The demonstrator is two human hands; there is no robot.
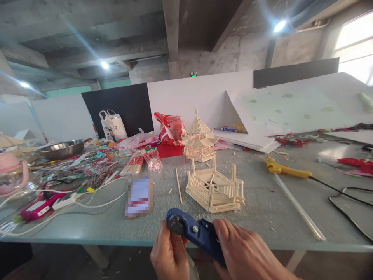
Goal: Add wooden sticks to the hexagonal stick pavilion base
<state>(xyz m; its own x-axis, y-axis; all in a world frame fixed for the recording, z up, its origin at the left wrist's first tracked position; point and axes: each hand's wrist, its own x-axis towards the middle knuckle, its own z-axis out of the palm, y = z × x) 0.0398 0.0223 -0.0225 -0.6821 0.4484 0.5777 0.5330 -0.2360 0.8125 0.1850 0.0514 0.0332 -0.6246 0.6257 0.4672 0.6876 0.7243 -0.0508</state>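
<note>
Hands share one dark blue plastic cutting tool [194, 232] at the grey table's [262, 202] near edge: left hand [169, 254] pinching its round head, right hand [247, 252] wrapped around its handle.

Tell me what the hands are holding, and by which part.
Both hold a blue hand tool: left hand at its round head, right hand around its handle end.

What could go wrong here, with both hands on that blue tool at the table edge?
1. The blue tool is held by the left hand and right hand past the table edge; a slip likely drops it to the floor.
2. The stick model sits just beyond the hands; a forward jolt could crush it.
3. The glue gun cord trails nearby and could snag.
</note>
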